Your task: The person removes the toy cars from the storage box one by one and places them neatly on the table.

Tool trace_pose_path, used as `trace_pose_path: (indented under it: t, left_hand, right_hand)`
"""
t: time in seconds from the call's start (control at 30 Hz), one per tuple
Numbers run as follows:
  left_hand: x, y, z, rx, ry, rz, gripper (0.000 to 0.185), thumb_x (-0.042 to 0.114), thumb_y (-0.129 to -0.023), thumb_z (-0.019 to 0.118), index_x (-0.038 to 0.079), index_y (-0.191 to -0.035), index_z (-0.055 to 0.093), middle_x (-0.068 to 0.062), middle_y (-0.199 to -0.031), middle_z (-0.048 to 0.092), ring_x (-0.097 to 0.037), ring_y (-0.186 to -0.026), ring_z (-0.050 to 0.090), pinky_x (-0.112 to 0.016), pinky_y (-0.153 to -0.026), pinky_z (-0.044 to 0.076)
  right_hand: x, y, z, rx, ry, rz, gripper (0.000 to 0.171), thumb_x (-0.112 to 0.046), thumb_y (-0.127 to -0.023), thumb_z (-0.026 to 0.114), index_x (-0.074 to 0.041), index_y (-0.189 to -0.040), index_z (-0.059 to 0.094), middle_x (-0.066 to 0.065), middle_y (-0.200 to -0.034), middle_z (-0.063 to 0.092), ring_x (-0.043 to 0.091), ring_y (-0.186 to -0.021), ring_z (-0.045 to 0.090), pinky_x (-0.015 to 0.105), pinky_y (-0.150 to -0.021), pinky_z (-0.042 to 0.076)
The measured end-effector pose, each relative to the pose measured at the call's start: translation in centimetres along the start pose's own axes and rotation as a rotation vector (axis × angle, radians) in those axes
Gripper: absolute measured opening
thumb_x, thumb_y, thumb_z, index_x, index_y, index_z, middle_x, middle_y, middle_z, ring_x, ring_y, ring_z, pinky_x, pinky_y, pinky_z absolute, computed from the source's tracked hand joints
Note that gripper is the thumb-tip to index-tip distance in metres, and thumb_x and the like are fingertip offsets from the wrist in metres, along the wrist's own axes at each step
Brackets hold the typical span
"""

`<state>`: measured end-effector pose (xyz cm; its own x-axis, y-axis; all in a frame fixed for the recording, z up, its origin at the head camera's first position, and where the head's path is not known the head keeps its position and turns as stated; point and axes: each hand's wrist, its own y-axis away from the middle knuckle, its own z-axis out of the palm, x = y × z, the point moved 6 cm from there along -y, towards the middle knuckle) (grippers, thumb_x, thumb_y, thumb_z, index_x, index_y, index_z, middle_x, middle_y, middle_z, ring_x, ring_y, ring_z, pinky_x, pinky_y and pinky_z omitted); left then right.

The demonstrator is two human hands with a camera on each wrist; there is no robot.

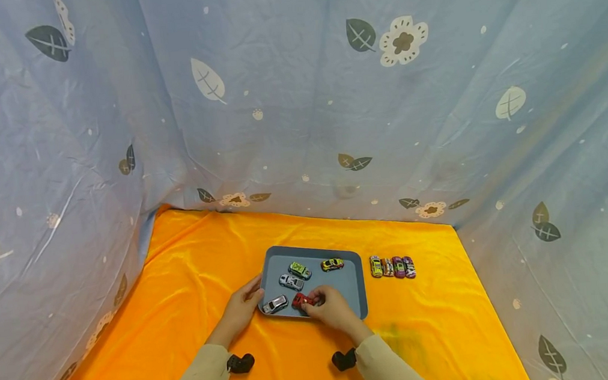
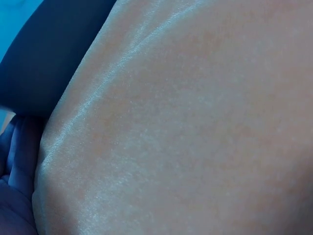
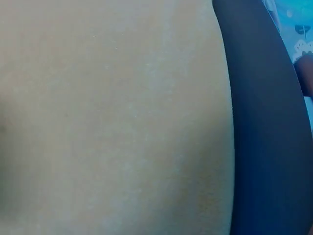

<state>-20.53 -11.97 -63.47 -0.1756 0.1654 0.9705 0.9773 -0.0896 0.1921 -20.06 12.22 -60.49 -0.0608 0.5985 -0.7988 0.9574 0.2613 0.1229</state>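
Nearest you, your right hand (image 1: 332, 309) had the red car (image 1: 298, 299) pinched in its grip at the near side of the tray (image 1: 353, 288); I could not tell whether its wheels touched the bottom. Your left hand (image 1: 240, 307) rested at the tray's left rim, but whether its fingers curled round it was unclear; a loose hold there could have let the tray slide. A silver car (image 1: 276, 304) sat just left of the red one, so a sideways sweep might have knocked it. Farther in, a grey car (image 1: 291, 282) and a green car (image 1: 299, 270) nearly touched, with a yellow car (image 1: 333, 265) to their right. Outside the right rim, four cars (image 1: 399, 267) stood side by side on wrinkled orange cloth (image 1: 200, 247), where any bump risked skewing their row.
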Motion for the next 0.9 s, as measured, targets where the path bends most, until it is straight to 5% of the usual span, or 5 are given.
trace_pose_path:
  t: [0.37, 0.57, 0.9]
  left_hand:
    - [0.0, 0.0, 0.0, -0.006, -0.006, 0.007, 0.048, 0.024, -0.099, 0.057, 0.026, -0.146, 0.046, -0.003, -0.139, 0.053, -0.024, -0.125, 0.05, -0.044, -0.104, 0.04]
    - [-0.1, 0.0, -0.2, -0.008, -0.009, 0.0, 0.048, 0.026, -0.099, 0.057, 0.028, -0.146, 0.046, 0.0, -0.139, 0.053, -0.022, -0.127, 0.049, -0.044, -0.106, 0.039]
    - [-0.2, -0.1, -0.1, -0.004, -0.003, 0.023, 0.049, 0.024, -0.099, 0.057, 0.024, -0.147, 0.045, -0.003, -0.14, 0.052, -0.024, -0.127, 0.05, -0.043, -0.104, 0.04]
  right_hand:
    - [-0.9, 1.3, -4.8, 0.37, -0.141, -0.052, 0.029, -0.04, -0.082, 0.077, -0.019, -0.099, 0.069, 0.005, -0.087, 0.058, 0.016, -0.073, 0.052, 0.027, -0.059, 0.044]
    - [-2.5, 2.8, -9.6, 0.529, -0.27, -0.1, 0.026, -0.02, -0.086, 0.076, -0.003, -0.104, 0.069, 0.011, -0.09, 0.06, 0.024, -0.076, 0.055, 0.023, -0.057, 0.043]
    - [5.7, 3.9, -14.7, 0.663, -0.254, 0.075, 0.042, -0.042, -0.083, 0.075, -0.007, -0.107, 0.069, 0.008, -0.094, 0.062, 0.018, -0.08, 0.055, 0.019, -0.06, 0.046]
